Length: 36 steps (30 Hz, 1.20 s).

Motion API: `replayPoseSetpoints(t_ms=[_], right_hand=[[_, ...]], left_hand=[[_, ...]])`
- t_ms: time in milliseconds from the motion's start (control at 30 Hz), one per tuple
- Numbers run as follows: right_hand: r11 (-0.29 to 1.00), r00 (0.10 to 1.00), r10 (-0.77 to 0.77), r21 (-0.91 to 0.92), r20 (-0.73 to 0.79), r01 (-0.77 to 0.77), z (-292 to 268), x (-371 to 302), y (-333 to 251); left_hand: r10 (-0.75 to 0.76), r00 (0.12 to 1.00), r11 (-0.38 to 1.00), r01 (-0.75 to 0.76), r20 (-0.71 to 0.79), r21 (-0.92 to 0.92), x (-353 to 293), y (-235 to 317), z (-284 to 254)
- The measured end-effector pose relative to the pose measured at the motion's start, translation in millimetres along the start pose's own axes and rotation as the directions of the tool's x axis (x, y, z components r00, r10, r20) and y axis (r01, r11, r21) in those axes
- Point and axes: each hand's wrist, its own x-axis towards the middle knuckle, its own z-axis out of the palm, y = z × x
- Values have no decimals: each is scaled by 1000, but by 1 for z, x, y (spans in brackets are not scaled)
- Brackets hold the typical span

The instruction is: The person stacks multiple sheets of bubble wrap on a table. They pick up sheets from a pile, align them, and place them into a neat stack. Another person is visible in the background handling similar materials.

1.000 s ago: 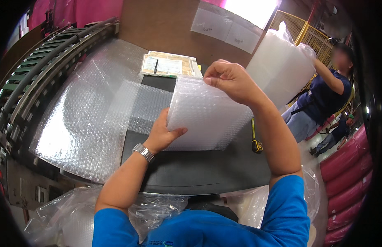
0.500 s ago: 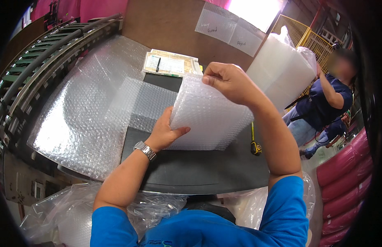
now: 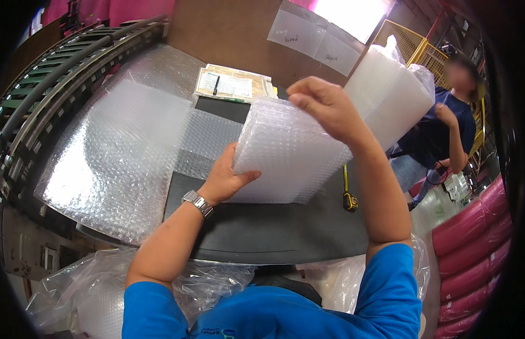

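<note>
A stack of clear bubble-wrap bags point(image 3: 282, 150) stands tilted over the dark table mat, its layered edges showing at the top and left. My left hand point(image 3: 226, 181) grips the stack's left side, thumb across the front and fingers behind. At the upper right edge is my right hand point(image 3: 324, 107), its fingers bent toward the thumb; whether a layer lies between them is hidden. More flat bubble wrap point(image 3: 214, 135) lies on the table behind the stack. To the right, a yellow and black tape measure point(image 3: 350, 201) rests with its blade partly out.
A large bubble-wrap sheet point(image 3: 98, 164) covers the table's left side, beside a roller conveyor point(image 3: 59, 79). Papers with a pen point(image 3: 216, 85) lie at the back. A big wrapped roll point(image 3: 381, 96) stands right, near a person point(image 3: 443, 124). Pink wrapped rolls point(image 3: 471, 248) are lower right.
My right hand has risen slightly at the stack's upper edge, and its fingers have shifted. My left hand keeps its grip. The person at right has lowered an arm from the big roll.
</note>
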Motion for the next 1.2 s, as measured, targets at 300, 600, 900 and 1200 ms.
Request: replayPoseSetpoints(t_ms=[300,600,900,1200], right_hand=[[954,947,148,293,-284,-61,-21,19,12],[995,980,24,97,-195,-5,5,10,18],[954,730,189,298,-657,20,-51,-30,68],[464,931,358,879,-75,-108,56,-147,140]], left_hand=[[-4,1000,1000,5,-7,12,1,-2,0],[-30,1000,996,31,-6,78,-1,5,-2],[-53,998,997,51,-45,-55,0,0,1],[81,997,996,-81,14,32,-5,-7,0]])
